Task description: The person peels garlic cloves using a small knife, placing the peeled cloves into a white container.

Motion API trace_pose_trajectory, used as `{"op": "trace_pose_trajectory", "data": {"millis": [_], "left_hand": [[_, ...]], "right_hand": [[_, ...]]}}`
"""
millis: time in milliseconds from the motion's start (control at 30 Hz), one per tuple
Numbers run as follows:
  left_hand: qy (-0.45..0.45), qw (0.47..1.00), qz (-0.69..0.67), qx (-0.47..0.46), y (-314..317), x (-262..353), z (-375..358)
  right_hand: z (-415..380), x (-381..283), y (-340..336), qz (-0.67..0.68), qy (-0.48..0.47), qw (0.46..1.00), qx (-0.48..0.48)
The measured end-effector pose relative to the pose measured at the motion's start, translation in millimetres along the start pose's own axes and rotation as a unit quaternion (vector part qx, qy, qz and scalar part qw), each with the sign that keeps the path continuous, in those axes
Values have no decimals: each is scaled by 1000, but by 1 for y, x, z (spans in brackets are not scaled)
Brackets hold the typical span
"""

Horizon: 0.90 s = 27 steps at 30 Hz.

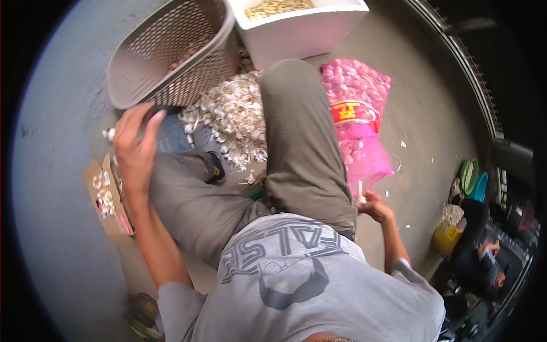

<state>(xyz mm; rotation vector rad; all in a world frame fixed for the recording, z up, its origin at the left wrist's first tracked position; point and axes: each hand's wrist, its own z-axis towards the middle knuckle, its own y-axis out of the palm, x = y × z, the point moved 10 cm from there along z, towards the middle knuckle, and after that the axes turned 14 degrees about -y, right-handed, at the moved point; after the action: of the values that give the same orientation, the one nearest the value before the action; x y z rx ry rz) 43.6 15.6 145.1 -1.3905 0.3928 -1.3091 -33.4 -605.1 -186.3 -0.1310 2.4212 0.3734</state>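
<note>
The right hand [373,208] is closed, thumb against fingers, on a whitish piece [361,199] that appears to be garlic; it is positioned beside the right thigh, a hold that suits a small item. The left hand [134,142] is raised, fingers curved and thumb apart; whether it grips the dark item [167,109] at its fingertips cannot be told. The garlic is distributed around the seated person: a loose garlic pile [236,114] lies on the floor between the legs, beside a grey clog [203,139], presumably to stay within reach of both hands. A pink mesh bag [356,114] of bulbs lies outside the right leg; the mesh contains the bulbs and leaves them visible. The perforated plastic basket [171,54] and the white foam box [302,34], which contains yellowish cloves [279,8], stand ahead; their walls presumably keep the contents separate from the pile. An open cardboard box [121,219] with garlic pieces [102,194] is located near the left forearm. The work surface is a grey floor [421,142] with scattered white scraps, bounded at left by a blue-grey wall [45,137]. At far right, another person [476,251] sits near a yellow bucket [446,238], a green basin [470,176] and a blue basin [480,188].
</note>
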Motion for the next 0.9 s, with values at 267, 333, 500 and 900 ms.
{"op": "trace_pose_trajectory", "data": {"millis": [267, 333, 500, 900], "left_hand": [[57, 960, -228, -155, 50, 46, 32], [52, 949, -264, -162, 60, 47, 38], [-48, 905, -397, -142, 74, 5, 48], [-117, 937, -310, -111, 80, -42, 51]], "right_hand": [[11, -325, 213, -120, -418, 881, -188], [36, -359, 314, -98, -391, 868, -292], [132, -348, 507, -124, -304, 841, -430], [145, -328, 534, -388, -415, 756, -324]]}}
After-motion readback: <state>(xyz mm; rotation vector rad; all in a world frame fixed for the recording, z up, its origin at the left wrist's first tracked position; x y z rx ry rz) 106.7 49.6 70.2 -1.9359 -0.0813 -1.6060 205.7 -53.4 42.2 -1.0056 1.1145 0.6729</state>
